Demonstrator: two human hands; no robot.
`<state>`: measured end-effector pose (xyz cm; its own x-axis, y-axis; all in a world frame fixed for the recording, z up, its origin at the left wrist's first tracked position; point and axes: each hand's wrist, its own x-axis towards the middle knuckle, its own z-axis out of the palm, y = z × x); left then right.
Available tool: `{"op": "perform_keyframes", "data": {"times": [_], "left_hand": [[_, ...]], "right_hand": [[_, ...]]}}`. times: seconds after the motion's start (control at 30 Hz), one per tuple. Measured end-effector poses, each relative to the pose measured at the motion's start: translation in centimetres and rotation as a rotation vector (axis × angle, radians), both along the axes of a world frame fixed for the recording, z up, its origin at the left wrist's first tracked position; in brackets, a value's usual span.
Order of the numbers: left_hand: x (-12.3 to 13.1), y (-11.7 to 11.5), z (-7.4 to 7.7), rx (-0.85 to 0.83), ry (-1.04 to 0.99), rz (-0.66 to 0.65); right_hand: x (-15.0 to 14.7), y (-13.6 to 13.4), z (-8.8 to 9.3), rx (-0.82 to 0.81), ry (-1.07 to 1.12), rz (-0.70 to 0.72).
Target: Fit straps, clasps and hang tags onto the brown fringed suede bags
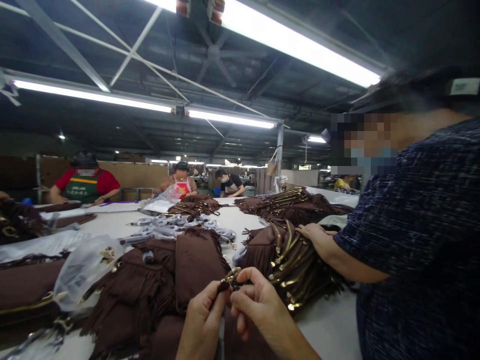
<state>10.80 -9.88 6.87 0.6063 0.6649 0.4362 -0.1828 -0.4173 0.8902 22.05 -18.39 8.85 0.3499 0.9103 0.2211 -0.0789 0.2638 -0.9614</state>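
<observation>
Low in the middle of the view, my left hand (pixel 202 312) pinches the dark end of a strap with a gold-coloured metal clasp (pixel 233 275). My right hand (pixel 258 299) grips the same clasp from the other side, thumb and forefinger closed on it. The fingers cover much of the clasp, so its exact form is unclear. Just beyond my hands lie brown fringed bags (pixel 197 265). To their right is a stack of brown bags with gold zips (pixel 288 260), where a co-worker's hand (pixel 315 235) rests.
A co-worker (pixel 416 240) stands close on the right. Wrapped grey straps with metal hooks (pixel 176 225) lie across the white table (pixel 240 220). A clear plastic bag with metal fittings (pixel 88 270) sits on the left. Farther bags (pixel 288 202) and several people are behind.
</observation>
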Motion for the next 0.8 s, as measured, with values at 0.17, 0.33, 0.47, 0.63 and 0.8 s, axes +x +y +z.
{"op": "perform_keyframes", "data": {"times": [0.17, 0.33, 0.47, 0.63, 0.8], "left_hand": [[0.1, 0.1, -1.0, 0.095, 0.032, -0.006], [0.0, 0.3, -2.1, 0.258, 0.061, 0.03], [-0.7, -0.2, -0.8, 0.252, 0.045, -0.153], [-0.7, -1.1, 0.9, -0.071, 0.043, -0.37], [0.3, -1.3, -0.5, -0.358, -0.01, -0.395]], "right_hand": [[0.1, 0.0, -0.4, 0.037, 0.014, 0.006], [0.3, -0.3, -0.6, 0.061, -0.022, -0.003], [0.5, -0.8, -1.4, 0.106, -0.115, -0.01], [0.9, -1.8, -2.6, 0.108, -0.164, -0.005], [0.7, -3.1, -2.4, 0.067, -0.19, -0.014]]}}
